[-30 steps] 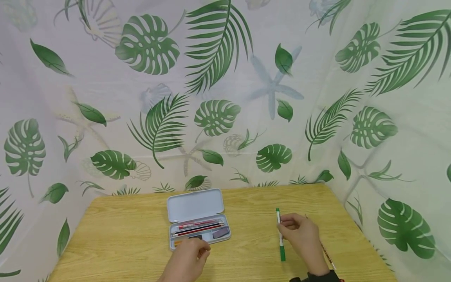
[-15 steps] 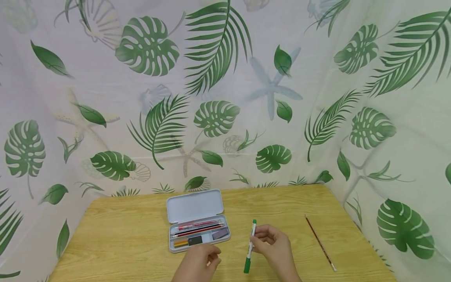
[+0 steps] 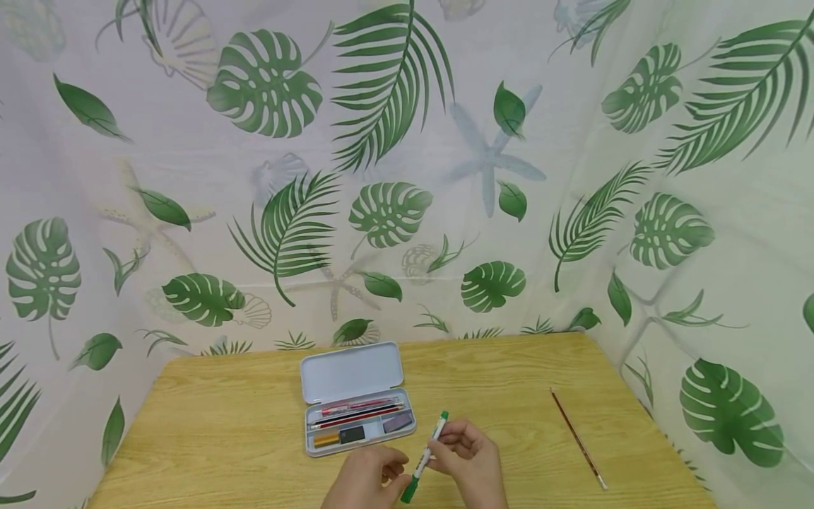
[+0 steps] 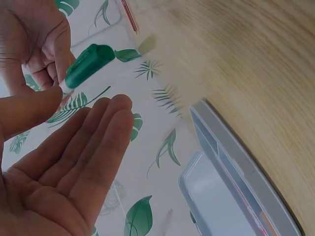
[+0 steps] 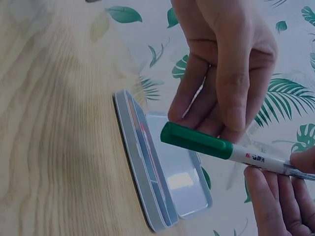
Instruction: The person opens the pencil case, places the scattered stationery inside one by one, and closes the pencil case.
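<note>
A marker (image 3: 427,452) with a white barrel and green ends slants between my hands, above the table's front part. My right hand (image 3: 472,463) pinches its barrel between thumb and fingers. The left hand (image 3: 369,478) is beside the marker's lower end, its fingers extended and apart from the thumb in the left wrist view. In the right wrist view the left fingers and thumb hover by the green cap (image 5: 197,141); whether they touch it, I cannot tell. Behind the left hand lies a pale blue pencil case (image 3: 352,373), its lid up.
Inside the case are pens or pencils (image 3: 359,416), a yellow-orange item (image 3: 327,440), a black block (image 3: 352,434) and a purple eraser-like block (image 3: 398,423). A reddish-brown pencil (image 3: 578,438) lies at the right of the wooden table (image 3: 216,417). Leaf-patterned cloth (image 3: 407,141) stands behind.
The right hand has carried the marker left and toward the front, tilting it more. My left hand has shifted right, away from over the pencil case, and the two hands are now close together.
</note>
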Demonstrator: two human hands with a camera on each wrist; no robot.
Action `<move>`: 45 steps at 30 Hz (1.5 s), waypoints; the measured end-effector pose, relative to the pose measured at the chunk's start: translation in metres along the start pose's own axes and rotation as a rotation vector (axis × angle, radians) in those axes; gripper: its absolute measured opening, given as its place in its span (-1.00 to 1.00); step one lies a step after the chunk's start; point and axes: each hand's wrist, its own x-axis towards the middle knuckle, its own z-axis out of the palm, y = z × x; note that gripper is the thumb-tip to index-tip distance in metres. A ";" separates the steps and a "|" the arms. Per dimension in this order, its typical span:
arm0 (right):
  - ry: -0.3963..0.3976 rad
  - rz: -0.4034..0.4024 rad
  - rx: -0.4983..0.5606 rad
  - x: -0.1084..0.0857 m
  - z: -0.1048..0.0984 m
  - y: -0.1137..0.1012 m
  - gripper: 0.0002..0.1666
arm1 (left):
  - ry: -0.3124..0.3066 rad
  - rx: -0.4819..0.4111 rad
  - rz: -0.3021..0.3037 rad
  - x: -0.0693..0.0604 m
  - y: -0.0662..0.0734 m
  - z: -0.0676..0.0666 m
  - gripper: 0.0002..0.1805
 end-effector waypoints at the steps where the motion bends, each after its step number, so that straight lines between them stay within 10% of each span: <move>1: -0.002 -0.002 0.015 -0.001 0.001 0.000 -0.74 | -0.001 -0.008 -0.001 0.000 0.000 0.000 -0.82; 16: 0.021 0.008 0.108 -0.003 0.006 0.001 -0.78 | 0.033 -0.044 -0.016 -0.001 0.005 0.002 -0.93; 28: -0.005 -0.001 0.084 0.000 0.001 0.009 -0.70 | 0.147 0.093 0.027 -0.003 -0.005 -0.001 -0.89; 45: 0.123 -0.004 0.006 0.007 -0.048 0.003 -0.66 | 0.364 0.369 -0.103 0.013 -0.042 -0.057 -0.90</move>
